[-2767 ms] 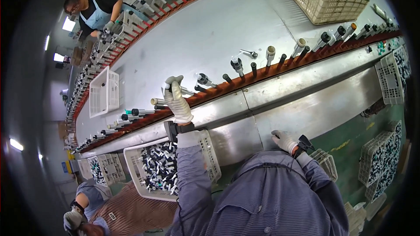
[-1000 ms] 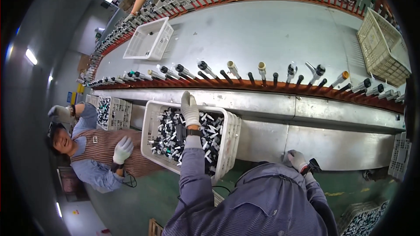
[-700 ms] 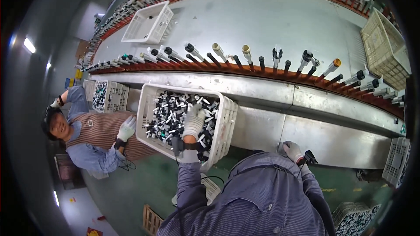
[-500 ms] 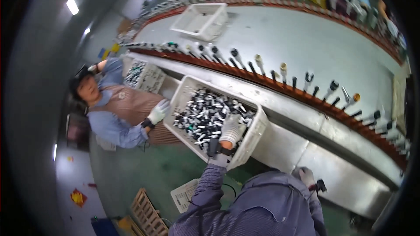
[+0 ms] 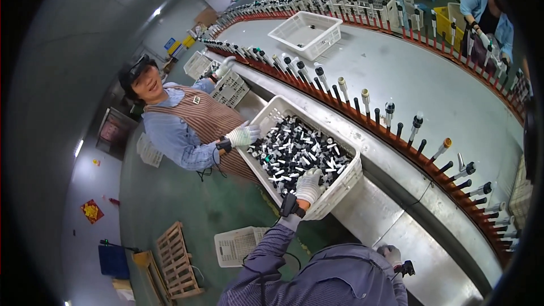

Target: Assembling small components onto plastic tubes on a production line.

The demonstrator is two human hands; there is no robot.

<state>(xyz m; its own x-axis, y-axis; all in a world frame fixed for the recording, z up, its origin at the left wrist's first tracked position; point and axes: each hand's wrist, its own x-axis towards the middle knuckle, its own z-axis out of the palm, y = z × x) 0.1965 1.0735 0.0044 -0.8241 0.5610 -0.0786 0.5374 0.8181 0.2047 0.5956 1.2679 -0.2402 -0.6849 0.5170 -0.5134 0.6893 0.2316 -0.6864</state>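
Observation:
My left hand (image 5: pixel 309 186), in a white striped glove with a black wrist device, lies on the small black and white plastic parts (image 5: pixel 294 150) at the near end of a white crate (image 5: pixel 340 195). Its fingertips are hidden among the parts, so their grip does not show. Beside the crate, at the metal bench (image 5: pixel 377 207), my gloved right hand (image 5: pixel 391 254) has its fingers curled in. Anything inside that hand is hidden.
A co-worker (image 5: pixel 187 119) in a striped apron stands left, one gloved hand (image 5: pixel 243 134) at the crate's rim. A rail of upright pegs (image 5: pixel 357 116) curves behind the bench, many bearing parts. Another white crate (image 5: pixel 306 37) stands beyond; a wooden pallet (image 5: pixel 178 258) lies on the floor.
My view has shifted, and the crate appears farther right. My left hand has drawn back toward the crate's near edge. The co-worker's far hand has come down toward another crate.

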